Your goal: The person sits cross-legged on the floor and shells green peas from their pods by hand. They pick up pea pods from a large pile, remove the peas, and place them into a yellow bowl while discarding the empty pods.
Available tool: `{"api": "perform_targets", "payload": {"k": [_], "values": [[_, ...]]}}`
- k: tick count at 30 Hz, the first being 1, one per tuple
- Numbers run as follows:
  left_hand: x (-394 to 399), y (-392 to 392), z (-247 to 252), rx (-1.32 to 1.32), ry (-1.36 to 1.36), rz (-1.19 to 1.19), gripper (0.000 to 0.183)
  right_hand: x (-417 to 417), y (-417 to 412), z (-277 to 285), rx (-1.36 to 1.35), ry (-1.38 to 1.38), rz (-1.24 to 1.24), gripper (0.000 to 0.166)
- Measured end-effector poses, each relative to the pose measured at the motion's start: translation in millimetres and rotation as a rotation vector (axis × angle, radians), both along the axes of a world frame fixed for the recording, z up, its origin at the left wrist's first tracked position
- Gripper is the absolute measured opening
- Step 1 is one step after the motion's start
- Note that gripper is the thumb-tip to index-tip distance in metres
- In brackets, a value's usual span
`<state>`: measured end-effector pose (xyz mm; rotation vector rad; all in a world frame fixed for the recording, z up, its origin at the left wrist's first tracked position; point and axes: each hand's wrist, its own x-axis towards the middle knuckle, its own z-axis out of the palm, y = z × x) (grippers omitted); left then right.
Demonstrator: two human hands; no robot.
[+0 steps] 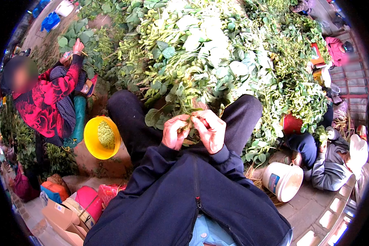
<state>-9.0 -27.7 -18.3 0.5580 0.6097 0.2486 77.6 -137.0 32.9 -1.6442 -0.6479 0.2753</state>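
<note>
My left hand [176, 130] is closed around the stem of a leafy green soybean plant [153, 118], held low between my knees. Close beside it, my right hand [209, 129] pinches the same plant with thumb and fingers; the exact part in its fingertips is too small to make out. Leaves hang out to the left of my hands. Beyond my knees spreads a large heap of cut soybean plants [160, 58] with many green pods. To the left of my left knee stands a yellow bucket [88, 135] with shelled green beans [106, 135] in it.
A person in a red and black jacket [49, 104] sits at left, holding plants. Another in grey [329, 172] sits at right beside a lidded white bucket [283, 181]. Behind me at left are a cardboard box [63, 220] and a pink container [89, 201].
</note>
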Motion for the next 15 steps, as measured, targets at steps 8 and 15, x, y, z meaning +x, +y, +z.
{"api": "perform_targets", "payload": {"k": [8, 15], "values": [[2, -5, -2, -0.037, 0.012, -0.176, 0.02, 2, -4, -4, 0.002, 0.024, -0.065, 0.015], [1, -3, -13, -0.022, -0.042, -0.175, 0.01, 6, -13, -28, -0.011, 0.06, -0.119, 0.015]]}}
